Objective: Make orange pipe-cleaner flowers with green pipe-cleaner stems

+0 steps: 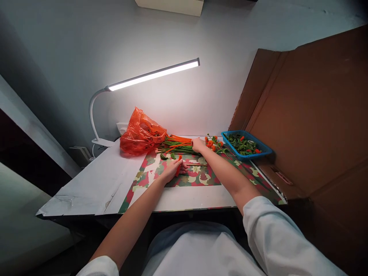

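My left hand rests on the patterned mat and is closed on a small orange piece with a thin stick running right from it. My right hand reaches farther back and lies on a pile of orange and green stems. Its fingers curl over the stems' right ends; whether it grips one I cannot tell. Small orange flower heads lie just right of that hand.
An orange plastic bag sits at the back left of the table. A blue tray with green leaves stands at the back right. A lit desk lamp hangs over the table. Brown cardboard walls the right side. White paper covers the left.
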